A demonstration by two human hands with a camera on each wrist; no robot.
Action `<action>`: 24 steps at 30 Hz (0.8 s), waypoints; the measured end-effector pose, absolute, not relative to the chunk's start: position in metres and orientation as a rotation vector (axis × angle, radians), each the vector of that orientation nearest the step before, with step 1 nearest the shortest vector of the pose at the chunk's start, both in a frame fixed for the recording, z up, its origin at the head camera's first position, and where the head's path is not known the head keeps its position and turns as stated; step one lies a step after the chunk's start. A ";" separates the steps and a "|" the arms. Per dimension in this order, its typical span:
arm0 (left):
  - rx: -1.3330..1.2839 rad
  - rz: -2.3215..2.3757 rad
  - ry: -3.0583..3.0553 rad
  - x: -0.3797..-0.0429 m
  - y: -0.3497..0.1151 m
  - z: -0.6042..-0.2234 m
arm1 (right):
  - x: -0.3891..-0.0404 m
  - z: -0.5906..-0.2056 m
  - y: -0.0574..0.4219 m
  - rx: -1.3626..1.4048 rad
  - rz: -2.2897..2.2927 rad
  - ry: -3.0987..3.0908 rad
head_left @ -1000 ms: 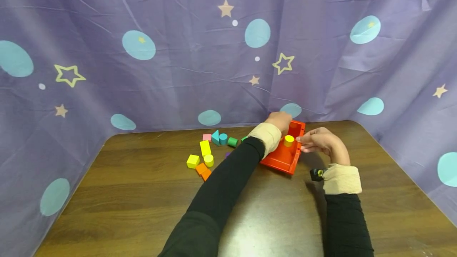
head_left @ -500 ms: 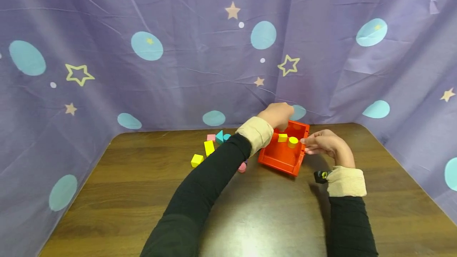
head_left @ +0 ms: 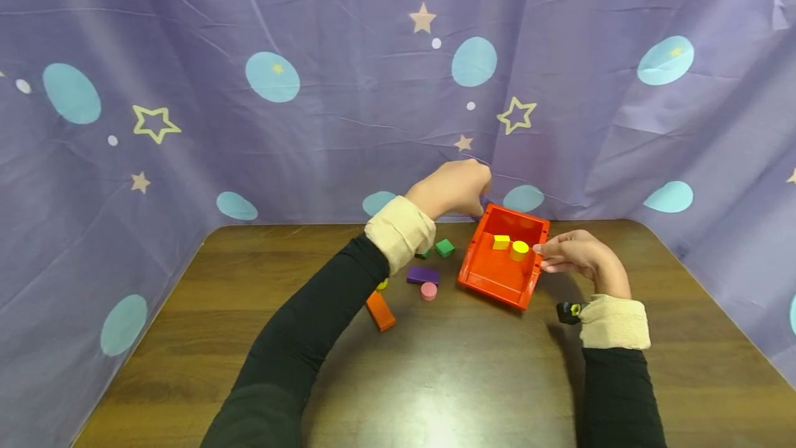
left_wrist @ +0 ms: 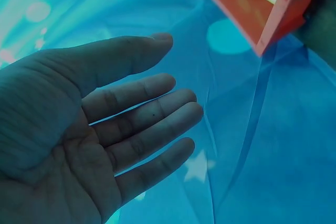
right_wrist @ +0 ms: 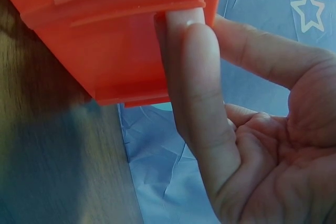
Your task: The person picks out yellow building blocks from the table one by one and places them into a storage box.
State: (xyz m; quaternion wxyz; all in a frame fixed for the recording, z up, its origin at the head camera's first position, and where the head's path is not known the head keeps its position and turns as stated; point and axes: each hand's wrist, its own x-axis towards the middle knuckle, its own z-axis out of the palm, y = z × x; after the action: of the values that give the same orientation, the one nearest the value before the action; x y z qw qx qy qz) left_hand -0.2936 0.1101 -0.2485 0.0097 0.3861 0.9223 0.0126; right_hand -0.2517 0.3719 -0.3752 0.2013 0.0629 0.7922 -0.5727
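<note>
A red plastic bin [head_left: 491,275] sits toward the back right of the table. Inside it are a yellow cylinder block [head_left: 519,250] and a yellow rectangular block [head_left: 501,242]. My right hand [head_left: 583,258] pinches the bin's right rim; in the right wrist view its fingers [right_wrist: 202,87] press against the red wall [right_wrist: 121,61]. Off the bin's far left corner is my left hand [head_left: 449,189]. The left wrist view shows that hand's palm bare, its fingers [left_wrist: 152,129] loosely extended and apart from the bin.
Left of the bin lie a purple block [head_left: 423,275], a pink round block [head_left: 429,291], a green block [head_left: 444,248] and an orange block [head_left: 380,311]. My left sleeve [head_left: 311,323] covers other blocks. A purple patterned curtain [head_left: 323,88] hangs behind the table [head_left: 485,379].
My left hand has come out from over the bin, moving left and up, and the yellow rectangular block now shows inside. The right hand stays at the rim. The head view has shifted slightly.
</note>
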 end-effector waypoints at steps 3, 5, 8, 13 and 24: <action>1.177 0.090 2.901 -0.290 0.088 -0.245 | -0.252 -0.376 0.372 0.179 -1.604 2.206; 1.152 0.114 2.921 -0.290 0.074 -0.245 | -0.252 -0.376 0.372 0.178 -1.605 2.205; 1.113 0.142 2.946 -0.287 0.053 -0.248 | -0.251 -0.377 0.373 0.165 -1.598 2.213; 1.056 0.192 2.940 -0.281 0.023 -0.261 | -0.250 -0.378 0.376 0.147 -1.572 2.230; 0.995 0.207 2.902 -0.275 -0.018 -0.290 | -0.250 -0.376 0.374 0.138 -1.577 2.204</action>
State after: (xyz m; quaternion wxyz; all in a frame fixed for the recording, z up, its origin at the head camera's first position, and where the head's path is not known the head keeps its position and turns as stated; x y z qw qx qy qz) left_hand -0.2747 -0.0179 -0.2904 0.0335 0.3236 0.9432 0.0671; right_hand -0.2505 0.3743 -0.3760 0.2124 0.0496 0.7935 -0.5681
